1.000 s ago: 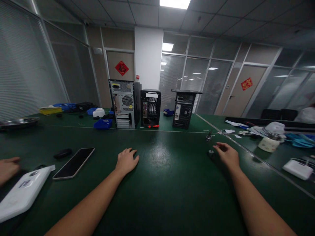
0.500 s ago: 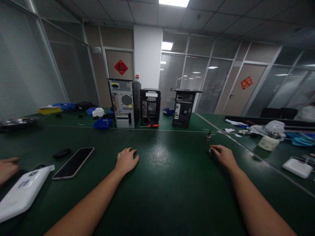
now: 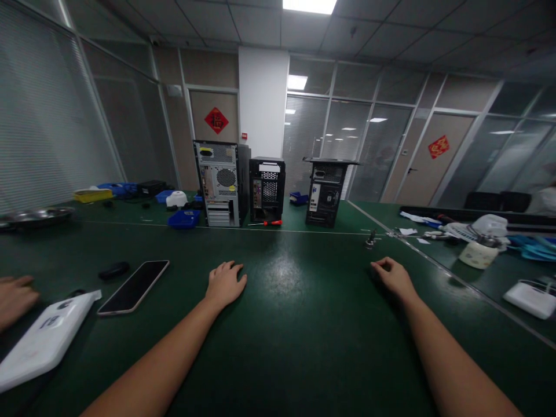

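Note:
My left hand (image 3: pixel 224 284) rests palm down on the green table, fingers spread a little, with nothing in it. My right hand (image 3: pixel 393 278) lies low over the table to the right, thumb and forefinger pinched together. Whatever may be between those fingertips is hidden. Just beyond it stands a small pointed metal piece (image 3: pixel 370 240), not touched by the hand. A phone (image 3: pixel 134 288) with a dark screen lies to the left of my left hand.
Three computer cases (image 3: pixel 221 185), (image 3: pixel 267 191), (image 3: pixel 322 194) stand at the back, with a red screwdriver (image 3: pixel 273 222) before them. A blue tray (image 3: pixel 184 219) sits left. At far left, another person's hand (image 3: pixel 16 298) is near a white packet (image 3: pixel 47 339). A cup (image 3: pixel 478 255) stands right.
The small metal piece seen at my right fingertips is out of sight now, and the fingers look more closed. My left hand stays in place. The view has shifted slightly.

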The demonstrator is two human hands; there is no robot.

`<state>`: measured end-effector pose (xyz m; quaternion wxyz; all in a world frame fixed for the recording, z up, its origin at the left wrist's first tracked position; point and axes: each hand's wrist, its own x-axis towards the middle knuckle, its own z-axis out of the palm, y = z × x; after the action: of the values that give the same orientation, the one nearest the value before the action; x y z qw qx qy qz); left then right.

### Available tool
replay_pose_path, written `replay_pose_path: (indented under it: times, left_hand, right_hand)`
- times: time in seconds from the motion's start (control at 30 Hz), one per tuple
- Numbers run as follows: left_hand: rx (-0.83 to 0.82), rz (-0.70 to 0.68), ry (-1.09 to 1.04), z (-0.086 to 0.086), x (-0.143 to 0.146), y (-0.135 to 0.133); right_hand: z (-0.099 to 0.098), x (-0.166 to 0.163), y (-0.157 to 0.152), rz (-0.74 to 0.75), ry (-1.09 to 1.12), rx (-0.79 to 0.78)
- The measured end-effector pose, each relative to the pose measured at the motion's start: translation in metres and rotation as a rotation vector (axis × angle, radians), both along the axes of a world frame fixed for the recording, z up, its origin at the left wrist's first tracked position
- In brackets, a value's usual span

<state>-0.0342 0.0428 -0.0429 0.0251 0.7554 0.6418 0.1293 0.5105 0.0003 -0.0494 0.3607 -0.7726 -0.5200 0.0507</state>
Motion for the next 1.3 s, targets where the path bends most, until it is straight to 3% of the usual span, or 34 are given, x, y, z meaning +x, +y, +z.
replay_pose_path:
  times: [0.13, 0.3, 0.43, 0.57, 0.77, 0.93, 1.17, 1.3]
  left_hand:
    - [0.011, -0.003, -0.006, 0.002, 0.001, -0.003]
    - [0.003, -0.013, -0.022, 0.002, 0.000, -0.003]
    - [0.011, -0.010, -0.052, 0.004, 0.001, -0.003]
    - [0.134, -0.079, -0.120, 0.011, 0.014, -0.014]
    - [0.210, -0.510, -0.170, 0.022, 0.053, -0.055]
    - [0.210, -0.659, -0.139, 0.023, 0.078, -0.076]
    - [0.234, -0.668, -0.123, 0.024, 0.073, -0.070]
    - [0.239, -0.592, -0.129, 0.026, 0.065, -0.065]
  right_hand:
    - [0.001, -0.003, -0.005, 0.115, -0.089, 0.032]
    - [0.000, -0.008, -0.008, 0.181, -0.118, -0.050]
    - [0.004, -0.026, -0.009, 0.264, -0.165, -0.015]
    - [0.016, -0.072, -0.011, 0.422, -0.115, 0.022]
    - [0.031, -0.179, -0.026, 0.747, -0.205, -0.014]
    - [0.033, -0.239, -0.046, 0.931, -0.365, 0.050]
    - [0.033, -0.248, -0.049, 0.989, -0.481, 0.088]
    - [0.040, -0.239, -0.047, 0.871, -0.457, 0.177]
